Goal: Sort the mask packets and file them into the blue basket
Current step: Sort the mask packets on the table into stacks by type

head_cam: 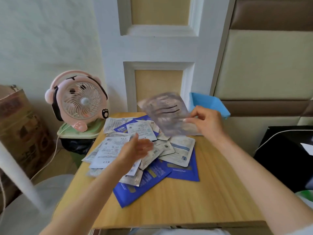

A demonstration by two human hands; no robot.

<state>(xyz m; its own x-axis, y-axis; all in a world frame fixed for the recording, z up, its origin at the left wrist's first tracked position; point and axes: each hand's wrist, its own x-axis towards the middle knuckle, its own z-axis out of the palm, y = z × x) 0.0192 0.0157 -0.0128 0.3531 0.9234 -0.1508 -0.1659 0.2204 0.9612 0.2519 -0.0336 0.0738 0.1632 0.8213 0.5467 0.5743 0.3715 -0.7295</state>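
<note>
Wooden table [186, 200] fills the lower middle, pale grain, near edge at the bottom of the view. White panelled door [159, 48] stands behind it. Cardboard box [20, 126] sits on the floor at far left, a black bag [284, 155] at right just beside the table.

Pink desk fan [76, 100] with ear shapes and a paw print stands on a green bin lid [81, 132], beside the table's far left corner, with a white cord running down from it.

Pile of mask packets [162, 150] is spread across the far half of the table, loose and overlapping. Most are white or silver with print side up. Several dark blue packets [144, 189] lie underneath and poke out toward the near side.

Blue basket [208, 102] sits at the table's far right, behind the right hand, apart from the pile. Its inside is not visible.

One translucent greyish packet [164, 114] is up in the air above the far side of the pile, tilted and blurred, between the pile and the basket.

Right hand [206, 121] pinches that packet at its right edge, thumb and fingertips closed on it, other fingers curled.

Left hand [137, 148] is over the middle of the pile, fingers spread loosely and holding nothing. It is blurred, so cannot tell if it touches the packets below.
</note>
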